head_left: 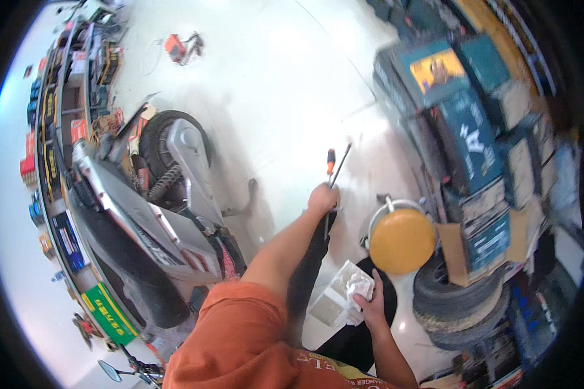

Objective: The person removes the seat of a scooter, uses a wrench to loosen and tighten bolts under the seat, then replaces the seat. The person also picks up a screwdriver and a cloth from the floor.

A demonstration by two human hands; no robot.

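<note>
Reaching forward over the pale floor, my left hand (322,196) is closed around tools. A screwdriver (331,161) with an orange and black handle sticks up from this fist. Beside it a long thin dark-tipped metal rod (342,162) slants up to the right; its kind is unclear. My right hand (373,307), closer to my body, grips a crumpled white tissue (359,286). Against the tissue is a flat grey-beige box-like piece (329,305), and I cannot tell whether the fingers hold that too.
A silver scooter (143,220) stands to my left, its rear wheel (175,146) pointing away. A round stool with an orange-yellow seat (402,241) is at right, near stacked tyres (461,305) and dark green cartons (467,136). Stocked shelves (61,149) line the left wall.
</note>
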